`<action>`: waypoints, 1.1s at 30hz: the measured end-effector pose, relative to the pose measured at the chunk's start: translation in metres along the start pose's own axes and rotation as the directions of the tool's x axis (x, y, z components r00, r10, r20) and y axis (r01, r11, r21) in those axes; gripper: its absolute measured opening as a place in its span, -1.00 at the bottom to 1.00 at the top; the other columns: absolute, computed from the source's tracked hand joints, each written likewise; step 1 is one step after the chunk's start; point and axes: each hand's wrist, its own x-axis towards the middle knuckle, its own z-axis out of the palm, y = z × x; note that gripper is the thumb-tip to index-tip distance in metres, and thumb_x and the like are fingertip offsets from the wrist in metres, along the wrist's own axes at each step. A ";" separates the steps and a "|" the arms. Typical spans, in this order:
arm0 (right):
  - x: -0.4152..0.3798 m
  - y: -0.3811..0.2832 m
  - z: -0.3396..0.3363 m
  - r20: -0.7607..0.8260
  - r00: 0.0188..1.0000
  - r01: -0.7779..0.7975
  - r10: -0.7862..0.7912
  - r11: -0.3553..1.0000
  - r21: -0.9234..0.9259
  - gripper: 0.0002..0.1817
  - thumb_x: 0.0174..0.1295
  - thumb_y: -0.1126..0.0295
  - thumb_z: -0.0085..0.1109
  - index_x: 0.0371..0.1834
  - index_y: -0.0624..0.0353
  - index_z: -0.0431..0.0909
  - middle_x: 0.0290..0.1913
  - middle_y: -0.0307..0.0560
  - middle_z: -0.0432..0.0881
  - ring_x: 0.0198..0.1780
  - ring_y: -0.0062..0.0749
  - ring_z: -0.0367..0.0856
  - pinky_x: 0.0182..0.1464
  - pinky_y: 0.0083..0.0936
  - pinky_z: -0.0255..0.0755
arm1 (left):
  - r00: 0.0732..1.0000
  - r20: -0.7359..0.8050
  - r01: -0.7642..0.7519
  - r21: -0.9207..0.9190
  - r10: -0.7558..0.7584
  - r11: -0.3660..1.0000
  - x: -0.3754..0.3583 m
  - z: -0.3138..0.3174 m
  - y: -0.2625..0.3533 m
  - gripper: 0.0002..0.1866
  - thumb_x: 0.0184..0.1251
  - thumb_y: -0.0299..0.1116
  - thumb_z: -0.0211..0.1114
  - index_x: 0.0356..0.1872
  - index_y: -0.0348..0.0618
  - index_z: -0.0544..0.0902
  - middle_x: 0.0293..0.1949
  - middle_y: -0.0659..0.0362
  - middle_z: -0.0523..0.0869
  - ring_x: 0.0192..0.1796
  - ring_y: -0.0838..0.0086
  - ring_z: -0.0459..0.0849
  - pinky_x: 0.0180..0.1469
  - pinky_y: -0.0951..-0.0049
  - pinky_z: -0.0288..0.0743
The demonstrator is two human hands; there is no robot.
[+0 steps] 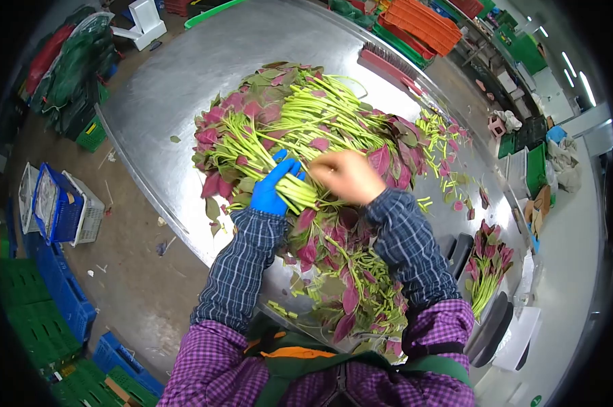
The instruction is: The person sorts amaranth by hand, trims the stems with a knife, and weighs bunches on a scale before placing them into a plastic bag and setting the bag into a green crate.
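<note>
A big heap of leafy greens (306, 115) with red-purple leaves and pale green stems lies on a shiny metal table (184, 74). My left hand (272, 186), in a blue glove, grips a bunch of stems (300, 195) at the near edge of the heap. My bare right hand (347, 175) is closed over the same bunch just to the right, its fingers among the stems. More leaves and cut stem bits (347, 285) lie between my arms near my body.
A tied bundle of greens (486, 268) rests at the right by dark trays (490, 332). Blue and white crates (59, 207) stand on the floor at left, green crates (21, 305) below them. Orange crates (422, 24) and a red brush (388, 68) are at the far side.
</note>
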 end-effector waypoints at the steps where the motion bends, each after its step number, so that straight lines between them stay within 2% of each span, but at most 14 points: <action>1: 0.004 0.008 -0.007 -0.247 0.969 -0.051 0.006 0.983 -0.177 -0.73 0.08 0.31 0.09 -0.20 0.16 0.63 -0.33 0.12 0.64 -0.26 -0.05 0.62 -0.17 -0.24 0.48 | 1.000 -0.016 0.005 0.092 -0.004 0.996 -0.003 -0.009 0.002 -0.54 0.23 -0.49 0.22 0.18 -0.16 0.37 -0.10 0.13 0.59 -0.11 0.39 0.60 -0.04 0.33 0.53; 3: 0.017 0.030 -0.013 -0.513 0.858 -0.143 -0.013 0.953 -0.265 -0.73 0.05 0.46 0.13 -0.14 0.23 0.57 -0.31 0.06 0.64 -0.26 -0.12 0.63 -0.17 -0.32 0.49 | 1.000 0.024 0.008 0.090 -0.010 0.996 -0.004 -0.023 0.002 -0.56 0.21 -0.51 0.23 0.15 -0.18 0.41 -0.17 0.13 0.61 -0.17 0.41 0.62 -0.08 0.34 0.55; 4: 0.022 0.028 -0.019 -0.434 0.898 -0.209 0.075 0.940 -0.269 -0.68 0.02 0.50 0.13 -0.09 0.22 0.53 -0.17 0.05 0.61 -0.15 -0.10 0.59 -0.07 -0.31 0.46 | 0.997 0.071 0.004 0.084 -0.010 0.996 -0.005 -0.024 0.003 -0.58 0.20 -0.54 0.24 0.12 -0.19 0.45 -0.24 0.13 0.63 -0.22 0.43 0.64 -0.11 0.36 0.57; 6: 0.038 0.046 -0.011 -0.425 0.897 -0.053 -0.122 0.924 -0.378 -0.66 0.00 0.53 0.11 -0.07 0.22 0.52 -0.04 0.03 0.55 0.01 -0.06 0.49 0.04 -0.27 0.38 | 0.998 0.045 0.045 0.093 -0.050 0.995 -0.008 -0.021 0.003 -0.58 0.20 -0.52 0.25 0.11 -0.17 0.46 -0.26 0.16 0.65 -0.27 0.48 0.63 -0.22 0.44 0.57; 11: 0.071 0.077 0.011 -0.269 0.895 0.084 -0.356 0.726 -0.682 -0.84 0.00 0.46 0.10 -0.31 0.13 0.55 -0.18 0.00 0.58 -0.10 -0.15 0.52 -0.09 -0.27 0.39 | 0.997 -0.075 0.040 0.193 -0.026 0.980 -0.004 -0.033 -0.010 -0.58 0.16 -0.55 0.27 0.09 -0.20 0.47 -0.15 0.13 0.66 -0.28 0.50 0.62 -0.23 0.49 0.55; 14: 0.062 0.041 0.005 -0.177 0.980 -0.043 -0.096 0.758 -0.651 -0.90 0.02 0.46 0.07 -0.36 0.14 0.52 -0.38 0.05 0.62 -0.27 -0.10 0.59 -0.16 -0.20 0.41 | 0.999 -0.036 0.016 0.156 -0.011 0.988 -0.002 -0.034 -0.010 -0.58 0.15 -0.56 0.28 0.08 -0.21 0.47 -0.14 0.15 0.66 -0.28 0.49 0.62 -0.24 0.51 0.54; 15: 0.055 0.038 0.012 -0.284 0.954 -0.053 -0.099 0.875 -0.482 -0.89 0.09 0.43 0.07 -0.34 0.21 0.46 -0.49 0.13 0.57 -0.35 0.07 0.57 -0.24 -0.09 0.40 | 0.999 -0.029 0.019 0.117 -0.016 0.993 -0.001 -0.033 -0.011 -0.59 0.16 -0.57 0.27 0.07 -0.21 0.48 -0.17 0.18 0.65 -0.28 0.49 0.61 -0.24 0.52 0.53; 18: 0.040 0.022 0.040 -0.378 0.926 -0.073 0.006 0.984 -0.161 -0.83 0.14 0.40 0.03 -0.26 0.26 0.46 -0.38 0.23 0.57 -0.27 0.13 0.55 -0.20 -0.08 0.39 | 0.998 0.051 0.020 0.000 -0.020 1.000 0.014 -0.044 -0.018 -0.59 0.24 -0.53 0.20 0.13 -0.21 0.41 -0.04 0.09 0.61 -0.19 0.46 0.62 -0.12 0.49 0.52; 20: 0.034 0.023 0.064 -0.232 0.959 -0.216 0.164 0.950 -0.224 -0.80 0.18 0.36 -0.01 -0.25 0.28 0.46 -0.34 0.26 0.55 -0.26 0.16 0.53 -0.21 -0.08 0.40 | 0.997 0.074 0.042 -0.075 -0.037 0.996 0.029 -0.056 -0.023 -0.63 0.28 -0.49 0.18 0.11 -0.21 0.43 -0.03 0.08 0.59 -0.12 0.38 0.61 -0.07 0.41 0.51; 25: -0.009 -0.031 0.086 -0.207 0.977 -0.093 0.047 0.971 -0.222 -0.82 0.18 0.40 0.03 -0.25 0.29 0.47 -0.19 0.19 0.50 -0.26 0.13 0.52 -0.24 -0.08 0.39 | 0.991 -0.007 0.134 0.130 -0.134 0.982 -0.001 -0.021 0.009 -0.64 0.24 -0.41 0.24 0.07 -0.20 0.50 0.00 0.12 0.60 0.07 0.39 0.55 0.15 0.39 0.39; 26: -0.012 -0.024 0.083 -0.270 0.951 0.122 -0.152 0.985 -0.124 -0.79 0.18 0.40 0.05 -0.19 0.29 0.51 -0.21 0.16 0.54 -0.24 0.06 0.55 -0.18 -0.19 0.42 | 0.980 0.197 -0.113 0.463 0.022 0.879 0.024 -0.073 0.008 -0.63 0.22 -0.43 0.25 0.06 -0.21 0.50 -0.01 0.10 0.60 0.07 0.36 0.55 0.14 0.35 0.42; 28: -0.017 -0.014 0.059 -0.213 0.975 0.083 -0.060 0.992 0.099 -0.80 0.17 0.35 0.05 -0.30 0.28 0.54 -0.29 0.13 0.55 -0.21 0.02 0.54 -0.15 -0.22 0.41 | 0.985 0.033 0.159 0.185 -0.167 0.970 -0.023 -0.002 0.039 -0.61 0.21 -0.45 0.23 0.09 -0.22 0.48 -0.01 0.08 0.60 0.06 0.32 0.56 0.12 0.29 0.46; 30: -0.025 0.005 0.050 -0.199 0.979 0.064 -0.046 0.994 0.087 -0.74 0.13 0.30 0.13 -0.20 0.25 0.59 -0.22 0.09 0.61 -0.14 -0.02 0.55 -0.10 -0.25 0.42 | 0.994 0.058 0.085 0.187 -0.098 0.979 -0.028 0.003 0.050 -0.62 0.22 -0.45 0.22 0.08 -0.23 0.48 -0.04 0.05 0.61 0.04 0.28 0.58 0.08 0.24 0.51; 33: -0.055 0.007 0.053 -0.116 0.980 0.122 -0.163 0.945 -0.302 -0.74 0.03 0.33 0.23 -0.20 0.18 0.61 -0.23 0.08 0.62 -0.16 -0.03 0.55 -0.07 -0.23 0.38 | 0.993 0.102 0.030 0.263 -0.059 0.964 -0.032 0.005 0.066 -0.55 0.14 -0.45 0.28 0.09 -0.29 0.45 -0.04 0.02 0.61 -0.07 0.33 0.62 -0.01 0.30 0.55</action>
